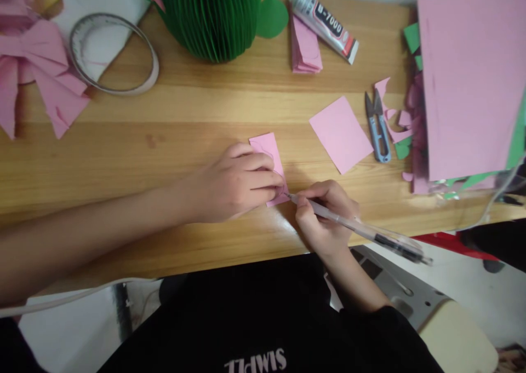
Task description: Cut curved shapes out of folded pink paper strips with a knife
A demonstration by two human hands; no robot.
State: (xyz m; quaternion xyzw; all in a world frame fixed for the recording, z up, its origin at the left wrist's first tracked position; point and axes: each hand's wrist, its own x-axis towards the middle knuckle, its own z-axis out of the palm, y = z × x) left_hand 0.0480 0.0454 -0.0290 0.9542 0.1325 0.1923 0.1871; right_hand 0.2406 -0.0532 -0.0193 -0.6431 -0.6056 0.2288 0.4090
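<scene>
Pink slip (269,144), frame centre: pinned under left hand (242,181), grip not determinable; right hand (324,230) grip clamped on pen (361,229); insufficient left-hand pressure could let slip skid, skewing lines

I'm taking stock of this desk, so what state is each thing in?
Left hand: pressing on the pink slip
Pink slip: marked with pen lines
Right hand: gripping the pen
Pen: tip at the slip
Snips: lying open, blades apart
Glue tube: lying down; cap unclear
Green paper ball: pleats fanned out
Pink square: lying loose
Tape roll: lying flat
</scene>
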